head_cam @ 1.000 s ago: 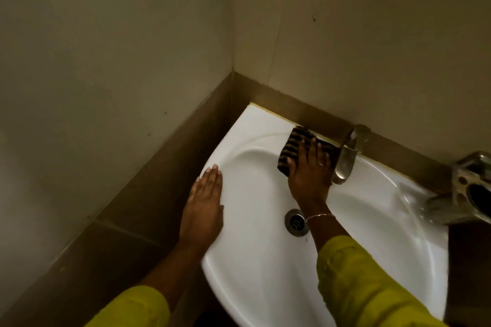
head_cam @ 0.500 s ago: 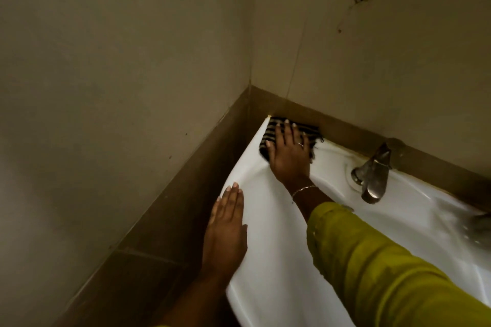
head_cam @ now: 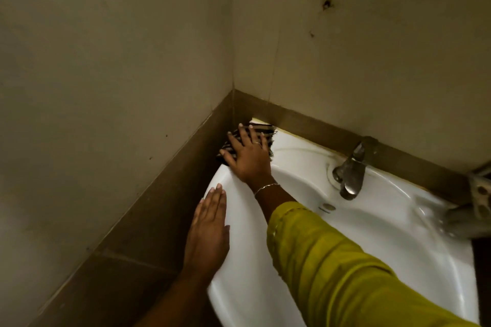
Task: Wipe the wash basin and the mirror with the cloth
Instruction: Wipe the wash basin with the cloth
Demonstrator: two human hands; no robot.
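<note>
Right hand [head_cam: 248, 158] flat on cloth [head_cam: 267, 131], fingers splayed.

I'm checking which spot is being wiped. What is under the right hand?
Under the right hand lies the dark striped cloth, pressed flat on the wash basin rim's far left corner. Its edges show around the fingers; the rim beneath is covered.

cloth [head_cam: 261, 129] mostly under right hand [head_cam: 248, 158] (stripes only), blurred rack [head_cam: 475, 207]
</note>
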